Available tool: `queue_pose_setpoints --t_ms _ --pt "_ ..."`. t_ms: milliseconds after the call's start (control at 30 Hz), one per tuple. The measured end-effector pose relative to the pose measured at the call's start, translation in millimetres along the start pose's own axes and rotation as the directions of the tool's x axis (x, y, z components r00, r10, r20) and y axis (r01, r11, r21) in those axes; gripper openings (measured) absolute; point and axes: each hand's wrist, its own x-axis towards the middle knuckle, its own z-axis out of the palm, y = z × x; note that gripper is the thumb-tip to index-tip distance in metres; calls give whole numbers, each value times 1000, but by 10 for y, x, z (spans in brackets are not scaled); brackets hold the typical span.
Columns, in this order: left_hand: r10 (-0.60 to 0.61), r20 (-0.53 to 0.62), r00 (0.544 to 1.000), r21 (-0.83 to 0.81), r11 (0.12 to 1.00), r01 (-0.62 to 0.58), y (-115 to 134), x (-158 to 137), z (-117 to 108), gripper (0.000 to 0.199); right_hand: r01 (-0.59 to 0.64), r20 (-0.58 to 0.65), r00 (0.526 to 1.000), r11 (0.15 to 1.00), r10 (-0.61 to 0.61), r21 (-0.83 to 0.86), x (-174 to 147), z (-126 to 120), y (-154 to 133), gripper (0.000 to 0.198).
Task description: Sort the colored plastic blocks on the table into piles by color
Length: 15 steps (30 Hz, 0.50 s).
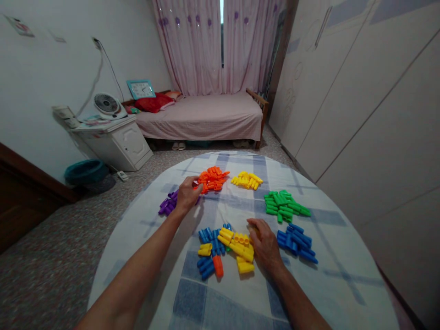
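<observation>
My left hand (188, 193) is at the near left edge of a pile of orange plastic building blocks (213, 178), thumb and fingers closed around an orange block at its edge. Partly behind that hand lies a pile of purple blocks (167, 205). In the middle of the table lies a joined figure of blue blocks (207, 267), yellow blocks (242, 251) and one orange block (217, 266). My right hand (264, 243) rests against its yellow side with fingers curled round the edge; the fingertips are partly hidden.
Yellow blocks (246, 180) lie at the back, green blocks (286, 205) at the right, and loose blue blocks (297, 243) beside my right hand. They share a round table with a checked cloth (220, 309). Beyond stand a bed (206, 114), a white cabinet (120, 142) and a wardrobe (371, 114).
</observation>
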Motion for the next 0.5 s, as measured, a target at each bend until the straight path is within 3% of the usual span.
queue_pose_setpoints --t_ms 100,267,367,500 --pt "76 72 994 174 981 -88 -124 180 219 26 -4 3 1000 1000 4 9 -7 3 8 26" --pt "111 125 986 212 968 -136 -158 253 446 22 -6 -1 1000 1000 6 13 -13 21 26 25" --pt "118 120 986 211 967 -141 -71 219 396 28 -3 -3 1000 1000 3 7 -12 19 17 25" --pt "229 109 967 54 970 -236 109 -92 71 27 15 -11 1000 1000 -15 -3 -4 16 10 25"
